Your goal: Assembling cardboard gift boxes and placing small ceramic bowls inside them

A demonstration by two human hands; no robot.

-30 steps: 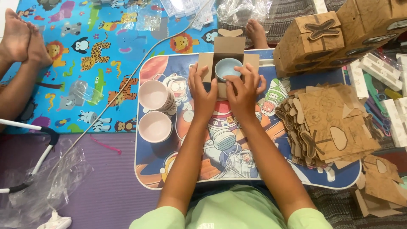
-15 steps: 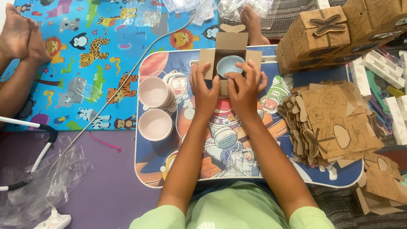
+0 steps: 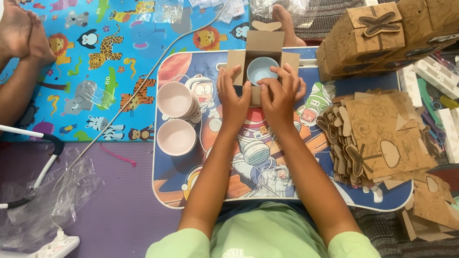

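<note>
- At twelve o'clock on the tray [image 3: 191, 200], a brown box [image 3: 262, 48] stands open, its flaps spread, with a pale blue bowl [image 3: 262, 69] seated inside.
- Left hand [image 3: 234, 98] presses the flap at nine o'clock of the bowl, fingers together along its edge.
- Right hand [image 3: 282, 95] curls over the near flap and the three o'clock side, fingers bent and clamped on card.
- By my judgement the step in hand is closing the box over the bowl; the next move calls for folding the side flaps inward evenly, so the bowl stays level.
- Pink bowls [image 3: 176, 136] sit at nine o'clock of the hands, one stacked, one single.
- Flat cutouts [image 3: 377, 138] lie piled at three o'clock; finished boxes [image 3: 368, 36] stand at one o'clock.
</note>
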